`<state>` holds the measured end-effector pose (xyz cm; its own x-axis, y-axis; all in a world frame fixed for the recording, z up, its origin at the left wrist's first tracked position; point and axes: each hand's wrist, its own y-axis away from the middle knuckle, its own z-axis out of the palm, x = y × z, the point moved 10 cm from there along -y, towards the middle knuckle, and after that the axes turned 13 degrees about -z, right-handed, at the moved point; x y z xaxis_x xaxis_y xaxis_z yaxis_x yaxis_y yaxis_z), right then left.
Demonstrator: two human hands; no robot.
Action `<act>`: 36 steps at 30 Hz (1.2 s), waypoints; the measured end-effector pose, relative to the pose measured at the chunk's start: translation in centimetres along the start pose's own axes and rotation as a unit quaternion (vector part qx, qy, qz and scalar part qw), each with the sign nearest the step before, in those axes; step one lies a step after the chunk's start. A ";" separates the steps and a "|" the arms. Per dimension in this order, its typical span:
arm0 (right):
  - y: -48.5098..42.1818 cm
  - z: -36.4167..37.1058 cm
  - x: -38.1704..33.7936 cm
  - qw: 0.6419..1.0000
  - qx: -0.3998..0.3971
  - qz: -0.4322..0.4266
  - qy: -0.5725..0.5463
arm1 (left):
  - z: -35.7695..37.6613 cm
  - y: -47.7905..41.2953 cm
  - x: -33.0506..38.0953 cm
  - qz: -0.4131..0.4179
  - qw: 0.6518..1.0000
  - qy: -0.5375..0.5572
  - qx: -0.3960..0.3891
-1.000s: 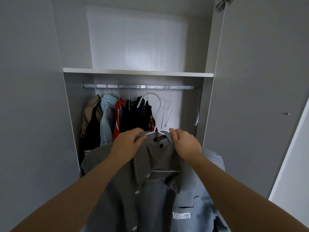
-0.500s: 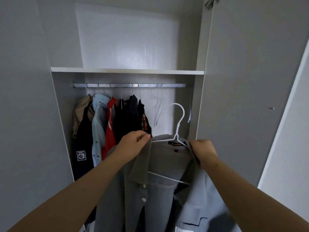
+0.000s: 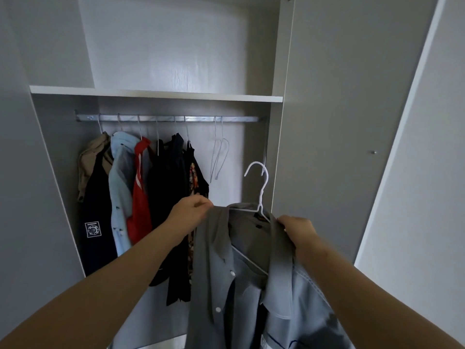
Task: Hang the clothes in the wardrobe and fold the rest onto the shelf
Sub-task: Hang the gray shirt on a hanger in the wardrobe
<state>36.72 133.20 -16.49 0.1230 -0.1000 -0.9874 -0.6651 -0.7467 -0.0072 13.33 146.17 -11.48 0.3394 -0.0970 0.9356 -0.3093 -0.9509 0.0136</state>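
Note:
A grey button-up shirt [image 3: 241, 278] hangs on a white wire hanger [image 3: 260, 187] in front of the open wardrobe. My left hand [image 3: 190, 210] pinches the shirt's left shoulder by the collar. My right hand [image 3: 298, 229] grips its right shoulder. The hanger's hook points up, below and to the right of the metal rail [image 3: 171, 118]. The shirt's lower part runs out of the frame.
Several garments hang at the rail's left: a tan one [image 3: 91, 159], a light blue shirt [image 3: 120, 187], a red one [image 3: 139, 192] and dark ones [image 3: 173, 197]. Two empty wire hangers [image 3: 219, 157] hang right of them. A white shelf [image 3: 156, 94] spans above. The open wardrobe door [image 3: 339, 122] stands at right.
The shirt and both hands have shifted right and spread wider apart. The hanger hook now stands further right, near the wardrobe's right wall. The camera has moved closer.

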 end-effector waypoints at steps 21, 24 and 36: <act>-8.6 8.9 -1.9 0.996 -0.059 -0.045 -0.056 | -3.3 -10.5 -0.4 0.007 0.996 -0.050 0.073; -11.3 10.8 -2.2 0.996 -0.049 -0.056 -0.053 | -3.6 -14.6 -0.1 0.025 0.993 -0.080 0.077; -21.1 23.5 -1.8 0.995 -0.071 -0.014 -0.075 | -4.1 -32.0 -0.2 0.088 0.931 -0.339 0.107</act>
<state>33.18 164.56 -18.24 0.0217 0.0126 -0.9997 -0.5512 -0.8341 -0.0224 19.53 177.79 -10.64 0.8046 -0.3518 0.4784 -0.2542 -0.9321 -0.2580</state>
